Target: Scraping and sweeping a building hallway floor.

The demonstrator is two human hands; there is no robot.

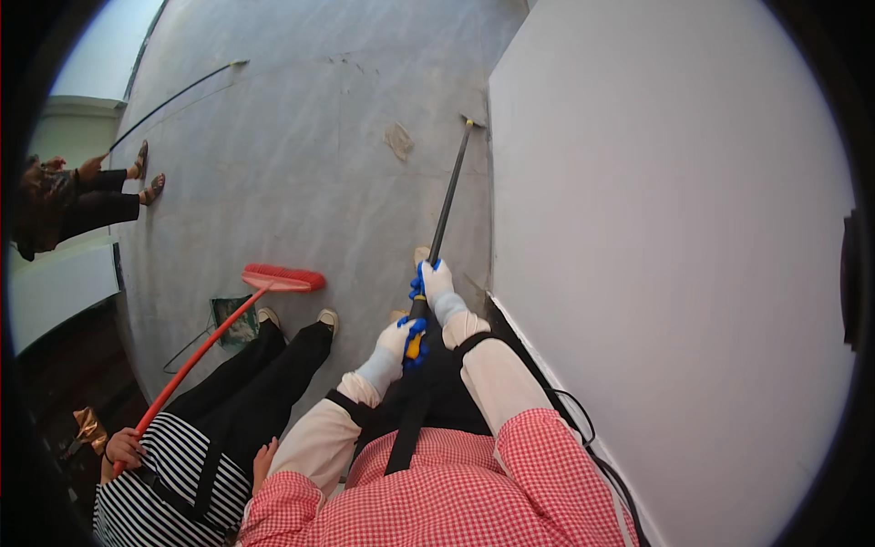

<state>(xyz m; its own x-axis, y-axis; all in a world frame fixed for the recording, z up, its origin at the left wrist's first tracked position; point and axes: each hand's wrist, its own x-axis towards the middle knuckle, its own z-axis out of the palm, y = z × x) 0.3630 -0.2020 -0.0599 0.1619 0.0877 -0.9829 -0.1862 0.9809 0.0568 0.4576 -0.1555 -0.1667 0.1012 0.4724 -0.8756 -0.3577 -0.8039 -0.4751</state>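
Both my hands wear white work gloves with blue palms and grip one long dark pole. My left hand (403,340) is closed round its lower end, by a yellow and black grip. Higher up, my right hand (433,277) holds the black shaft of the long-handled floor scraper (452,188). The tool's narrow head, with a yellow collar, rests on the grey floor close to the foot of the white wall. A crumpled tan scrap (398,141) lies on the floor left of the head.
At my left a person in a striped top holds a red push broom (284,277); a green dustpan or bucket (234,320) stands by their feet. Farther left, another person in sandals holds a long thin pole (171,101). A white wall (656,225) rises close on my right.
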